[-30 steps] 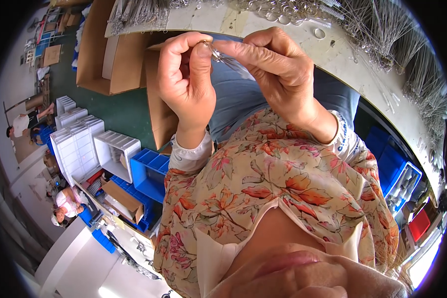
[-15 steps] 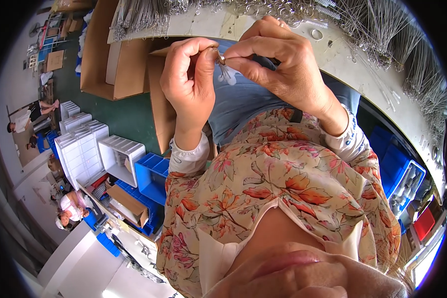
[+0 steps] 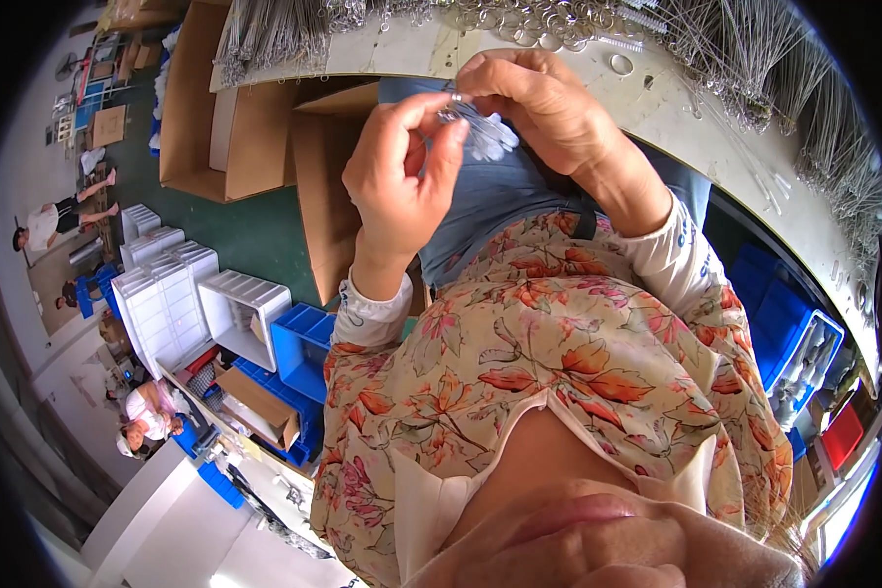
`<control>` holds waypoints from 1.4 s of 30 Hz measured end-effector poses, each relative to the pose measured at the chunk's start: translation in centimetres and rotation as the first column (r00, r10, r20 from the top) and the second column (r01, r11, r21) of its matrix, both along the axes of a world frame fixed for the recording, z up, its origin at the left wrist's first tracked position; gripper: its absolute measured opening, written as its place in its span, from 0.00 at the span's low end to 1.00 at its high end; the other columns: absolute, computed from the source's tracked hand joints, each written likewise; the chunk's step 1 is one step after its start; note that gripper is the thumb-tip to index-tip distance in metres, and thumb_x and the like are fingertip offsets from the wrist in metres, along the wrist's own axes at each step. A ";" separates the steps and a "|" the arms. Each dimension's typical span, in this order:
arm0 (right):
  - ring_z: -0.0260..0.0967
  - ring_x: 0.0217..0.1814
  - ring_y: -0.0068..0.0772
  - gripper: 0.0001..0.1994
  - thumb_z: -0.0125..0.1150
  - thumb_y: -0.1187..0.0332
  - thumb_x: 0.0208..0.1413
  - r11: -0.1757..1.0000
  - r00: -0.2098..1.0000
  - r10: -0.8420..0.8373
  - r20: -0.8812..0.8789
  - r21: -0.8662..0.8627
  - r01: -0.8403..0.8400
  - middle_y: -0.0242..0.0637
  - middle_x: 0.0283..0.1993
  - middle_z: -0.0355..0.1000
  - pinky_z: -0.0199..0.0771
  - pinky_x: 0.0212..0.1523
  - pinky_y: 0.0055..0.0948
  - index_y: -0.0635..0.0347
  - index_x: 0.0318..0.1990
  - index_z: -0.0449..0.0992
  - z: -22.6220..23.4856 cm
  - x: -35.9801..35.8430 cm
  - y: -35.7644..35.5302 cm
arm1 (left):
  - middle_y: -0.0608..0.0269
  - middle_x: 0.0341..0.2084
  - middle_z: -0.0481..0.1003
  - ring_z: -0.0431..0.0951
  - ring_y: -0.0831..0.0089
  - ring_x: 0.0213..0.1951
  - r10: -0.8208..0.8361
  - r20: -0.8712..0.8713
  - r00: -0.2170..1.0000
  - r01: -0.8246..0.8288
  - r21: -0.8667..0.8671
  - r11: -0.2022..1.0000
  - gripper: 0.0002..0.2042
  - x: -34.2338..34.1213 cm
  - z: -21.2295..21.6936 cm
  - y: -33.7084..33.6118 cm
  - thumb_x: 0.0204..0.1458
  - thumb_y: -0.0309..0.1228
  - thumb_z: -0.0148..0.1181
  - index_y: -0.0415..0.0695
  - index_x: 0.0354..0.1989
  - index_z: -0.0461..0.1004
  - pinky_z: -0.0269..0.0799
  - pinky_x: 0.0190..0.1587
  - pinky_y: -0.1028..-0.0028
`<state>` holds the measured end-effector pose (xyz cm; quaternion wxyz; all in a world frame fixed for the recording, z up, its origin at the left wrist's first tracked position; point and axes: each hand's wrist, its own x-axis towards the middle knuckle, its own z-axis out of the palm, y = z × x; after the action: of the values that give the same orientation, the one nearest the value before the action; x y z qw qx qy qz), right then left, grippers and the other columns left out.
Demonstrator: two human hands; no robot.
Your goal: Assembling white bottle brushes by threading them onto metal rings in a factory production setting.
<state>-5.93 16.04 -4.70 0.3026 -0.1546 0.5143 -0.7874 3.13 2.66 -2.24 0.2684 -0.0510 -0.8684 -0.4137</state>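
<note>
Right in the middle of my feed, the bundle of thin wire pieces with whitish tips point(image 3: 490, 139) sits between the two hands, its metal end at the left fingertips, its tips fanned toward the right palm. I see the left hand point(image 3: 397, 176) pinching narrow, thumb and forefinger on that metal end. The right hand point(image 3: 551, 113) is curled in close at the bundle's other side; its fingertips are partly hidden from me, so I can't tell whether they grip.

Below both hands I've got the blue trousers point(image 3: 470, 220), and nearer the camera the floral top point(image 3: 539, 343). Just past the hands runs the pale worktable point(image 3: 402, 51). Beyond the right hand lies a heap of metal rings point(image 3: 529, 22), with a single ring point(image 3: 621, 65) apart from it, off to that hand's right. Farther right, thick sheaves of wire point(image 3: 755, 73) spread over the table; more wire bundles point(image 3: 279, 41) lie beyond the left hand.

To the left hand's left, I'm looking at cardboard boxes point(image 3: 191, 147), then, back toward the body, a white crate point(image 3: 247, 318) beside a blue crate point(image 3: 302, 343).
</note>
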 end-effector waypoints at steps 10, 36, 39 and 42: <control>0.67 0.34 0.32 0.06 0.66 0.68 0.43 0.941 0.652 -0.053 -0.756 0.180 0.286 0.30 0.28 0.73 0.62 0.42 0.29 0.56 0.29 0.78 0.6 1.7 -0.2 | 0.66 0.22 0.70 0.52 0.90 0.14 -0.137 0.151 0.979 -0.045 0.817 0.575 0.06 0.2 -0.4 -1.5 0.53 0.26 0.55 0.34 0.34 0.73 0.46 0.15 0.86; 0.70 0.32 0.41 0.12 0.55 0.73 0.46 0.887 0.287 0.452 -0.844 0.459 -0.046 0.39 0.28 0.68 0.72 0.31 0.34 0.59 0.41 0.70 3.6 6.0 4.9 | 0.68 0.19 0.70 0.63 0.88 0.18 -0.845 0.529 0.080 0.023 0.846 0.532 0.12 0.7 -0.3 -4.0 0.52 0.35 0.57 0.37 0.28 0.74 0.52 0.17 0.87; 0.71 0.33 0.40 0.08 0.57 0.75 0.47 0.857 0.383 0.515 -0.767 0.475 -0.202 0.39 0.30 0.69 0.72 0.31 0.33 0.61 0.37 0.71 4.1 5.8 5.2 | 0.67 0.19 0.70 0.63 0.87 0.17 -0.948 0.312 -0.063 0.068 0.949 0.308 0.12 1.1 -2.8 -3.3 0.52 0.35 0.57 0.36 0.27 0.74 0.52 0.16 0.87; 0.70 0.31 0.41 0.08 0.59 0.82 0.45 0.972 0.564 0.109 -0.818 0.207 0.114 0.40 0.30 0.69 0.71 0.33 0.29 0.63 0.34 0.70 3.1 5.3 5.7 | 0.65 0.21 0.71 0.66 0.84 0.18 -0.873 -0.007 0.488 -0.224 0.965 -0.133 0.07 1.6 -2.8 -0.9 0.54 0.29 0.54 0.38 0.28 0.71 0.55 0.17 0.85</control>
<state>-0.68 21.75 -1.57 0.0424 -0.4663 0.6859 -0.5571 4.68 1.73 -5.07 -0.2998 0.0536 -0.2621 -0.9157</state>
